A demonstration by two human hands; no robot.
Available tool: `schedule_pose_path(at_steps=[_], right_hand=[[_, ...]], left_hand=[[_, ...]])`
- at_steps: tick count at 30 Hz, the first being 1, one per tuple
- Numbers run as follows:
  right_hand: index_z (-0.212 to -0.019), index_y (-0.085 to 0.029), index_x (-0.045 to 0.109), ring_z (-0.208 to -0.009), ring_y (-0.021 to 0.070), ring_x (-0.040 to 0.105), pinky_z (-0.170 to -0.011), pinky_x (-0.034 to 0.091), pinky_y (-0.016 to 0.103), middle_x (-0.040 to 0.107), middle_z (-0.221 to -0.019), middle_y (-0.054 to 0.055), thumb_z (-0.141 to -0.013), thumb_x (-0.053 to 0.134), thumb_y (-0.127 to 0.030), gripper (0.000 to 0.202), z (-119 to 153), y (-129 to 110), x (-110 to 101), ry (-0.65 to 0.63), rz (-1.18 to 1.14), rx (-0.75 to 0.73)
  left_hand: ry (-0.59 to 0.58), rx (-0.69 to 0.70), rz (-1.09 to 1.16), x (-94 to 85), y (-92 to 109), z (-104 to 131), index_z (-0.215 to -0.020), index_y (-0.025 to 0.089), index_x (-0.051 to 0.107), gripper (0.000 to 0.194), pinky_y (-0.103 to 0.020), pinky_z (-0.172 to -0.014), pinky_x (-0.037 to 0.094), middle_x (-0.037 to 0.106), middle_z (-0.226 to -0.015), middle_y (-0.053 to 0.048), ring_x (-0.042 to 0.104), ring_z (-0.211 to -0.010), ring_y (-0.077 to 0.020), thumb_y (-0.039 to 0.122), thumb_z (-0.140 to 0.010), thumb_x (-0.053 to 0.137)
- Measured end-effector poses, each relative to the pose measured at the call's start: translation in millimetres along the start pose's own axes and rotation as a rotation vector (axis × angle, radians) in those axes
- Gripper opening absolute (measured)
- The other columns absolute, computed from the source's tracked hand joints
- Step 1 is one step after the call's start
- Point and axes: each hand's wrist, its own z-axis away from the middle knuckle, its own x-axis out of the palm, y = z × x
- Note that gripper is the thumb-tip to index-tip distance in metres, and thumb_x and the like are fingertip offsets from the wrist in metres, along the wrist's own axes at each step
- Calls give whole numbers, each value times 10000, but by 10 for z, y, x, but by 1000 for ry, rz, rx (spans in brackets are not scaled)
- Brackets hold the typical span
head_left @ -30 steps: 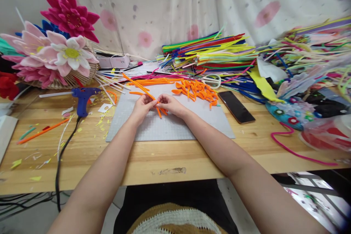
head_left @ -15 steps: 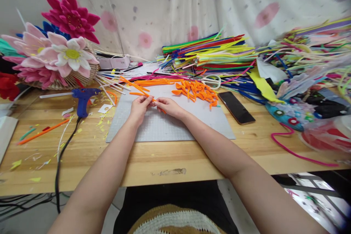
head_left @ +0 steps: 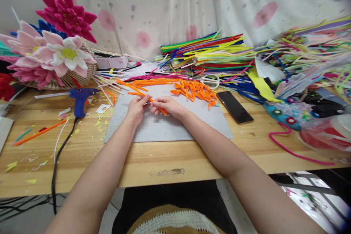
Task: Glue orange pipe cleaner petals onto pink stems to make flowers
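Between my two hands runs an orange pipe cleaner (head_left: pixel 162 110), held above the grey cutting mat (head_left: pixel 159 129). My left hand (head_left: pixel 138 108) pinches it with thumb and fingers. Close beside it, my right hand (head_left: pixel 167 106) is closed on the same pipe cleaner, and an orange end sticks out below its fingers. A heap of bent orange pipe cleaner pieces (head_left: pixel 196 92) lies on the mat's far right part. Straight orange pipe cleaners (head_left: pixel 156 81) lie along the mat's far edge.
A blue glue gun (head_left: pixel 80 102) with a black cord lies left of the mat, among yellow scraps. To the right is a phone (head_left: pixel 235 106). Scissors (head_left: pixel 211 79) and piled coloured pipe cleaners (head_left: pixel 208 53) are at the back. Fuzzy flowers (head_left: pixel 65 53) stand back left.
The whole view has shifted slightly. My hands stay together on the orange pipe cleaner, and more of its end shows below my right fingers.
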Motion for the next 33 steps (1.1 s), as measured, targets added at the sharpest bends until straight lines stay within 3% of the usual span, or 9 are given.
schedule_pose_path(at_steps=[9, 16, 20, 24, 28, 33], right_hand=[[-763, -131, 557, -574, 85, 616, -434, 409, 137, 663, -676, 29, -795, 552, -263, 136, 13, -20, -16, -83, -71, 46], [-779, -127, 543, -602, 95, 628, -445, 422, 141, 670, -712, 43, -797, 547, -247, 122, 19, 21, -38, -81, -67, 80], [-765, -129, 536, -583, 83, 619, -457, 428, 143, 668, -703, 34, -804, 526, -222, 101, -7, 69, -9, 15, -55, 25], [-715, -128, 537, -536, 63, 595, -447, 416, 137, 654, -661, 17, -820, 484, -192, 134, -57, 97, 67, 91, 33, 12], [-712, -132, 537, -521, 53, 582, -464, 420, 138, 645, -640, 11, -816, 498, -220, 141, -75, 115, 117, 142, 99, 15], [-778, -152, 530, -579, 74, 591, -479, 430, 155, 655, -691, 18, -774, 555, -244, 95, -67, 86, 40, 169, 159, 5]], left_hand=[[102, 10, 112, 29, 61, 26, -589, 128, 620, 231, -213, -571, 410, 580, -602, 9, 489, -522, -54, 281, -497, 766], [20, -47, 103, -6, 39, 1, -627, 130, 615, 247, -210, -566, 422, 544, -569, 20, 503, -537, -66, 308, -527, 753], [-26, 29, -123, 44, -51, 44, -755, 124, 657, 332, -221, -569, 424, 595, -627, -8, 531, -567, -87, 418, -603, 682], [31, 144, -281, 109, -136, 96, -692, 125, 666, 294, -202, -532, 391, 604, -614, -8, 512, -561, -84, 409, -618, 666], [104, 91, -217, 104, -106, 83, -690, 121, 667, 321, -224, -528, 402, 616, -609, -20, 529, -555, -104, 421, -578, 684], [162, 85, -80, -74, 67, -9, -672, 115, 649, 310, -258, -664, 458, 640, -692, -49, 580, -666, -120, 393, -550, 707]])
